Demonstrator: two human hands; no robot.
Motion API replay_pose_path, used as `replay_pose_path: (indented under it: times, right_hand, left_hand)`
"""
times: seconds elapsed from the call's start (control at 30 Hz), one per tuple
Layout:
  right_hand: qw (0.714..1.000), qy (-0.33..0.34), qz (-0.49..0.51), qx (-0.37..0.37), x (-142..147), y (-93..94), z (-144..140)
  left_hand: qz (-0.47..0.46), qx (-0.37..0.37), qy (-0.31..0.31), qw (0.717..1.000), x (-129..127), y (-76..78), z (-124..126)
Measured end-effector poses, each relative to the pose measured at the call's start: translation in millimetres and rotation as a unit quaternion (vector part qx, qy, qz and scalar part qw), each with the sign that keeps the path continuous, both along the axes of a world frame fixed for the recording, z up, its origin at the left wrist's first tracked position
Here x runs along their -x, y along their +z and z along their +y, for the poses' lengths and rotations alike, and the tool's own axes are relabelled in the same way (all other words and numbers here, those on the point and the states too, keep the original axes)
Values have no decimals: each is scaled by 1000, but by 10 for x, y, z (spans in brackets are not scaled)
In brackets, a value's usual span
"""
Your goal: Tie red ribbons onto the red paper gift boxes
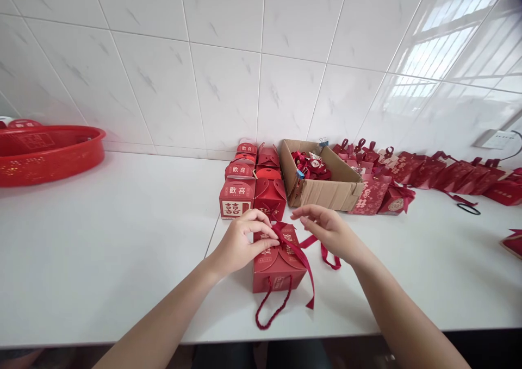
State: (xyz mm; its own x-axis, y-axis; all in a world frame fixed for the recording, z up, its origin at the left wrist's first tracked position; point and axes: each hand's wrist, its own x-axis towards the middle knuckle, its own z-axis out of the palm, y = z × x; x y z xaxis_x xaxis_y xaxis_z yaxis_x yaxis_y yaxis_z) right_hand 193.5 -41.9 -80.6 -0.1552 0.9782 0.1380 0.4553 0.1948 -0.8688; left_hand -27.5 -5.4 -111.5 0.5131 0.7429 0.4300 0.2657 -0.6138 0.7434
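Note:
In front of me on the white table stands a red gift box (279,268) with gold characters and a twisted rope handle (274,319) hanging toward the table's near edge. A dark red ribbon (300,255) lies over the box top, one tail trailing down its right side. My left hand (253,236) pinches the ribbon at the middle of the top, thumb and fingers closed. Just right of the box my right hand (324,230) hovers with its fingers apart, holding nothing. Beneath it another loop of ribbon (330,257) rests on the table.
Behind the gift box are two rows of red boxes (237,192). An open cardboard box (328,192) of ribbons and small red items adjoins them. Many red gift bags (444,173) line the tiled wall at right, near a black ring (468,209). A red plastic basket (51,157) sits far left.

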Motion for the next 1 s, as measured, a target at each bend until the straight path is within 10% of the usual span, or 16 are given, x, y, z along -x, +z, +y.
replay_pose_path:
  times: [0.27,0.53,0.73,1.0]
  right_hand:
    - [945,250,-203,-52,55,158,450]
    - [934,212,-275,-86,30,354,277]
    - [901,305,-309,5,-128,456,168]
    - [970,198,-142,-13,102,228,388]
  left_hand:
    - [47,7,7,999,29,24,-5]
    - [75,42,5,996,38,67,-24]
    - [76,64,-24,995,24,98,-21]
    - [76,73,-21,994,33,71,-30]
